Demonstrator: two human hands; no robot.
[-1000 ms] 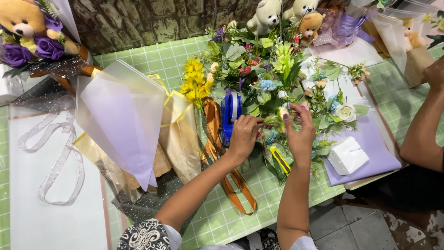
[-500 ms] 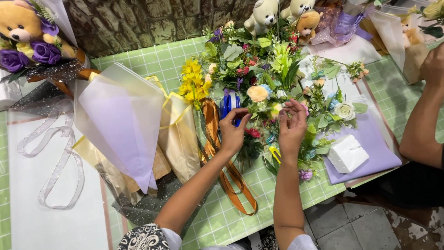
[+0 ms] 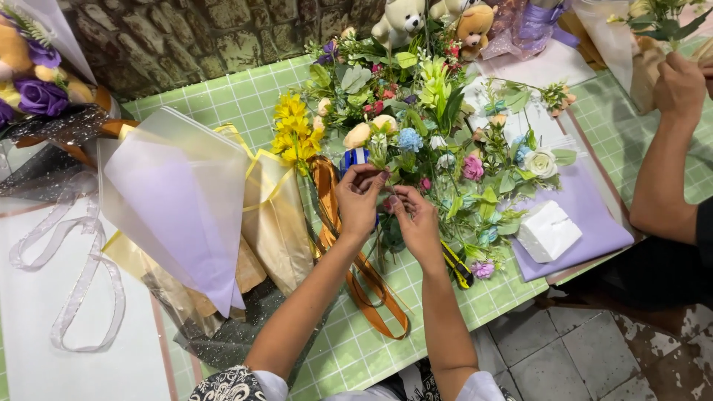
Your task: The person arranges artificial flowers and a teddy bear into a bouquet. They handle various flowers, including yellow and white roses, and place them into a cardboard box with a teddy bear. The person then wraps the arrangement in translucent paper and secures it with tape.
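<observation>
My left hand (image 3: 359, 197) and my right hand (image 3: 417, 220) meet over a loose bunch of artificial flowers (image 3: 416, 141) lying on the green grid mat (image 3: 245, 96). Both pinch the stems where they gather, below a cream rose (image 3: 357, 135) and a pale blue bloom (image 3: 409, 139). The fingertips almost touch each other. A blue-and-white tape roll (image 3: 354, 158) shows just behind my left hand. An orange ribbon (image 3: 356, 275) trails under my left forearm toward the table's front edge.
A yellow-flower bouquet in lilac and gold wrap (image 3: 193, 215) lies to the left. A white foam block (image 3: 547, 230) sits on lilac paper (image 3: 587, 215). Plush bears (image 3: 438, 18) stand at the back. Another person's arm (image 3: 668, 141) works at the right. A yellow cutter (image 3: 457, 265) lies beside my right wrist.
Both hands have drawn closer together and nearer to me, from spread over the blooms to pinching the stems. The flower bunch has been gathered tighter.
</observation>
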